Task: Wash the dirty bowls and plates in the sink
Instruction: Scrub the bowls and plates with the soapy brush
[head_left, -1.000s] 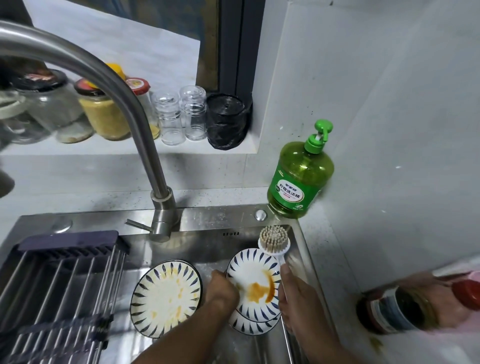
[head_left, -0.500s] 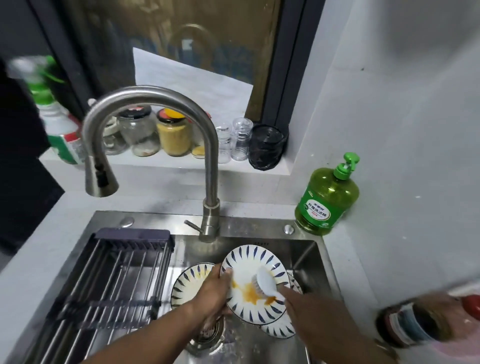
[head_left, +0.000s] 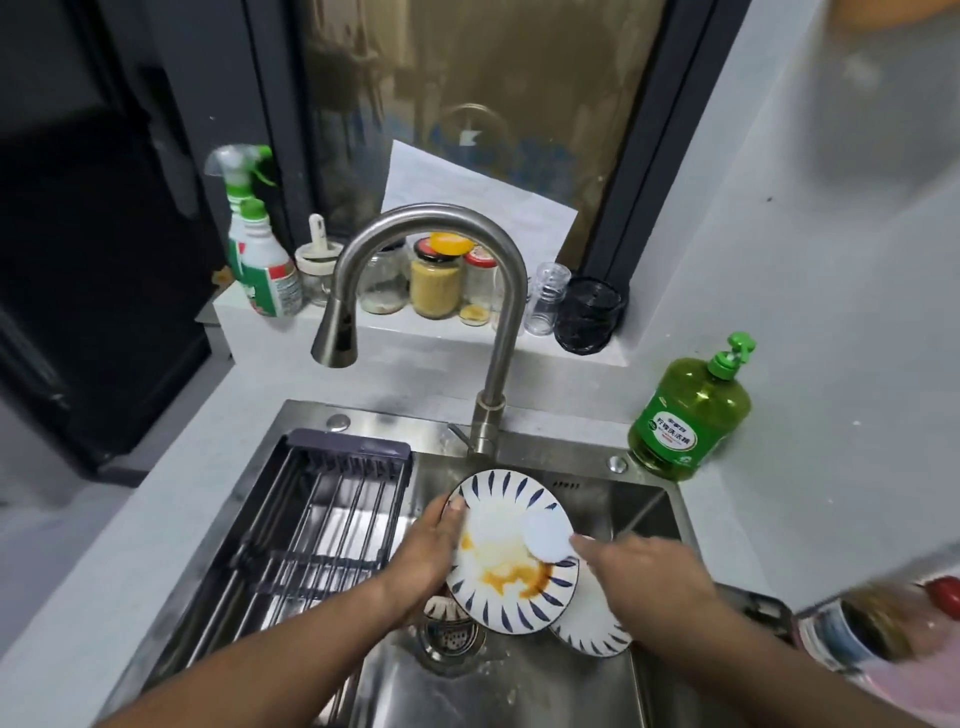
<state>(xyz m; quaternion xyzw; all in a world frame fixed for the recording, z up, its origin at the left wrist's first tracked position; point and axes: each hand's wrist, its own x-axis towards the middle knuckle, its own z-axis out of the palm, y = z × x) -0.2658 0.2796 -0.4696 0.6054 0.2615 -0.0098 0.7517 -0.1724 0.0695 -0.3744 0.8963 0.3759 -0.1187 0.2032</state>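
Note:
My left hand (head_left: 423, 558) grips the left rim of a white plate with blue leaf marks (head_left: 498, 525), tilted up over the steel sink (head_left: 649, 499). Orange sauce is smeared across the plate's lower half. My right hand (head_left: 647, 574) holds a white dish brush (head_left: 545, 535), whose round head presses on the plate's right side. A second patterned plate (head_left: 592, 631) lies under it at the lower right. Another patterned dish (head_left: 441, 608) peeks out below my left hand, mostly hidden.
A curved steel faucet (head_left: 501, 332) stands behind the sink, no water running. A dark drying rack (head_left: 317, 525) fills the sink's left half, and the drain (head_left: 451, 636) lies below the plate. A green soap bottle (head_left: 685, 410) is at the right, jars (head_left: 435, 283) line the ledge, and a bottle (head_left: 878, 623) lies at the lower right.
The plate was lifted and tilted up. The brush came down from the sink's back edge onto the plate's face. The view pulled back and up.

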